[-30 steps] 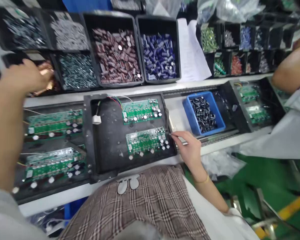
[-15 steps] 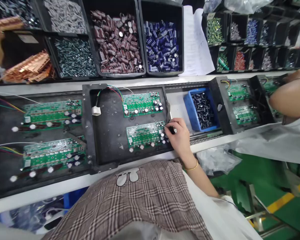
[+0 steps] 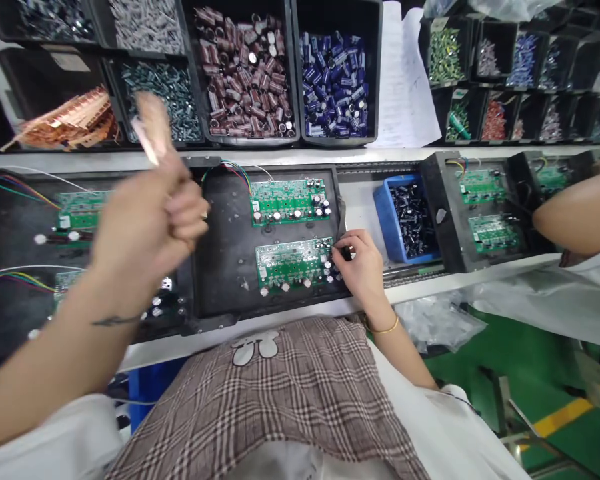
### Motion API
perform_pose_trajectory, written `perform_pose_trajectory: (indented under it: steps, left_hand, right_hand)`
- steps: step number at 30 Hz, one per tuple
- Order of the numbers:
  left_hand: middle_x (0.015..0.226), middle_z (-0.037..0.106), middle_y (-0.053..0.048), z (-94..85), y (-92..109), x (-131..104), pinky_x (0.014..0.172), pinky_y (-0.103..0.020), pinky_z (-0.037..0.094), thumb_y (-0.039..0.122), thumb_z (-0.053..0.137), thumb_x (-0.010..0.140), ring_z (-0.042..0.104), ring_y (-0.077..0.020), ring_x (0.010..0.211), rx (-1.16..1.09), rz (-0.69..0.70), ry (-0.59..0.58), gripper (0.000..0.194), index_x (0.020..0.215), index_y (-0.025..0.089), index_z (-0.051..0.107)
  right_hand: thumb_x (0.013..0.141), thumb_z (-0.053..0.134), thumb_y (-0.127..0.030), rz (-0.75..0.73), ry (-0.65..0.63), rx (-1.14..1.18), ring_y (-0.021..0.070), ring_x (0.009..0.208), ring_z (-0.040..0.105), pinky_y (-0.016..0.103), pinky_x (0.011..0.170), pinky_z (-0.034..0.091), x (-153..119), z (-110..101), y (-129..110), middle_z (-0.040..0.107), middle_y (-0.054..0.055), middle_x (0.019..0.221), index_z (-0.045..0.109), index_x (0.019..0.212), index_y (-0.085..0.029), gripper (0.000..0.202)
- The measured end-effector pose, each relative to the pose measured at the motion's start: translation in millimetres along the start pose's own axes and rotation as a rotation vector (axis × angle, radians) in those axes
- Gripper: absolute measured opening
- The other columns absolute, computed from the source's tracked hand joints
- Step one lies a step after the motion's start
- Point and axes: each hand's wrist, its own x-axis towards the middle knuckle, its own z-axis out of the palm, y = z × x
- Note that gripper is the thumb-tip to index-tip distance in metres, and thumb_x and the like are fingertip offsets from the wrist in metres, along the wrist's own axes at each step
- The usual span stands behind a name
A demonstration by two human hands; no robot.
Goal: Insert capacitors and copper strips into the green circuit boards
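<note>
My left hand point(image 3: 147, 217) is closed and blurred above the left tray, with blurred copper-coloured strips point(image 3: 153, 123) rising from its fingers. At the right end of the lower green circuit board point(image 3: 293, 267), my right hand point(image 3: 360, 263) is closed, its fingertips pinched at the board's edge. A small dark component point(image 3: 347, 253) shows between those fingers. Just above lies a second green board point(image 3: 290, 203), fitted with round-topped capacitors. Both boards lie in a black tray point(image 3: 220, 267).
A blue bin point(image 3: 393, 227) of dark components sits right of my right hand. Behind the line stand bins of brown capacitors point(image 3: 247, 80), blue capacitors point(image 3: 335, 87) and copper strips point(image 3: 75, 120). Another person's arm point(image 3: 575, 207) reaches in at the right, over further boards.
My left hand has come from the far left edge, rightward and down over the left tray, carrying the copper-coloured strips. My right hand stays at the lower board's right end. The view has shifted slightly.
</note>
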Motion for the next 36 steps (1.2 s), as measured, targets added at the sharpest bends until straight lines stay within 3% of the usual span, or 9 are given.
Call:
perform_pose_trajectory:
  steps: [2, 5, 10, 14, 20, 25, 29, 32, 36]
  left_hand:
    - [0.048, 0.023, 0.009, 16.8, -33, -18, 0.037, -0.015, 0.009, 0.032, 0.056, 0.092, 0.019, -0.0020, 0.037, -0.050, -0.077, -0.099, 0.032, 0.070, 0.019, 0.037]
    - [0.047, 0.031, 0.010, 33.9, -74, -37, 0.035, -0.017, 0.010, 0.033, 0.071, 0.080, 0.019, -0.0029, 0.036, -0.010, -0.225, -0.186, 0.029, 0.080, 0.020, 0.045]
    - [0.060, 0.049, 0.005, 35.5, -103, -47, 0.036, -0.015, 0.016, 0.045, 0.064, 0.084, 0.025, -0.0014, 0.039, 0.066, -0.233, -0.219, 0.031, 0.091, 0.017, 0.053]
    - [0.061, 0.049, 0.004, 32.8, -109, -50, 0.036, -0.015, 0.019, 0.049, 0.057, 0.089, 0.028, -0.0032, 0.040, 0.080, -0.238, -0.245, 0.033, 0.100, 0.018, 0.054]
    - [0.065, 0.058, 0.000, 38.2, -110, -55, 0.034, -0.014, 0.023, 0.047, 0.055, 0.089, 0.035, -0.0039, 0.040, 0.117, -0.191, -0.191, 0.032, 0.084, 0.017, 0.047]
    - [0.062, 0.051, 0.005, 39.5, -108, -51, 0.035, -0.014, 0.021, 0.046, 0.060, 0.086, 0.033, -0.0028, 0.039, 0.133, -0.172, -0.163, 0.031, 0.084, 0.018, 0.048]
    - [0.057, 0.046, 0.007, 40.1, -104, -48, 0.036, -0.014, 0.017, 0.040, 0.066, 0.083, 0.027, -0.0027, 0.038, 0.150, -0.181, -0.184, 0.033, 0.105, 0.020, 0.052]
    - [0.057, 0.049, 0.006, 40.5, -101, -51, 0.036, -0.014, 0.019, 0.041, 0.065, 0.085, 0.029, -0.0035, 0.039, 0.186, -0.146, -0.187, 0.036, 0.111, 0.020, 0.053]
    - [0.059, 0.049, 0.005, 37.3, -100, -57, 0.037, -0.014, 0.021, 0.040, 0.063, 0.086, 0.030, -0.0042, 0.041, 0.185, -0.087, -0.155, 0.040, 0.119, 0.020, 0.052]
  right_hand:
    - [0.077, 0.060, -0.014, 0.003, -0.012, -0.024, 0.0185, 0.088, 0.060, 0.034, 0.080, 0.049, 1, 0, -2, 0.062, 0.005, 0.093, 0.063, 0.077, -0.021, 0.008]
    - [0.077, 0.059, -0.014, 0.026, -0.020, -0.080, 0.0184, 0.085, 0.060, 0.034, 0.080, 0.049, 3, 1, -6, 0.062, 0.004, 0.092, 0.061, 0.075, -0.021, 0.008]
    - [0.075, 0.059, -0.013, 0.028, -0.062, -0.122, 0.0203, 0.087, 0.059, 0.035, 0.080, 0.048, 6, 2, -6, 0.062, 0.004, 0.088, 0.059, 0.073, -0.022, 0.008]
    - [0.074, 0.059, -0.014, 0.009, -0.075, -0.111, 0.0203, 0.087, 0.058, 0.035, 0.081, 0.047, 7, 2, -4, 0.062, 0.004, 0.089, 0.058, 0.072, -0.022, 0.009]
    - [0.074, 0.058, -0.013, 0.011, -0.014, -0.102, 0.0202, 0.089, 0.057, 0.035, 0.082, 0.047, 4, 9, -3, 0.062, 0.004, 0.090, 0.057, 0.072, -0.021, 0.009]
    - [0.077, 0.060, -0.013, -0.029, -0.047, -0.128, 0.0233, 0.093, 0.057, 0.042, 0.085, 0.049, 6, 5, -4, 0.064, 0.007, 0.093, 0.061, 0.074, -0.021, 0.009]
    - [0.089, 0.053, -0.016, -0.216, -0.049, 0.022, 0.0245, 0.111, 0.056, 0.048, 0.097, 0.048, 9, -19, -27, 0.062, 0.006, 0.118, 0.066, 0.105, -0.027, 0.023]
    - [0.093, 0.048, -0.015, -0.365, -0.071, 0.228, 0.0195, 0.126, 0.051, 0.046, 0.109, 0.043, 12, -30, -54, 0.054, 0.000, 0.136, 0.048, 0.134, -0.036, 0.046]
    - [0.095, 0.045, -0.016, -0.439, -0.162, 0.328, 0.0161, 0.127, 0.051, 0.042, 0.111, 0.044, 13, -22, -69, 0.055, 0.000, 0.137, 0.050, 0.134, -0.033, 0.042]
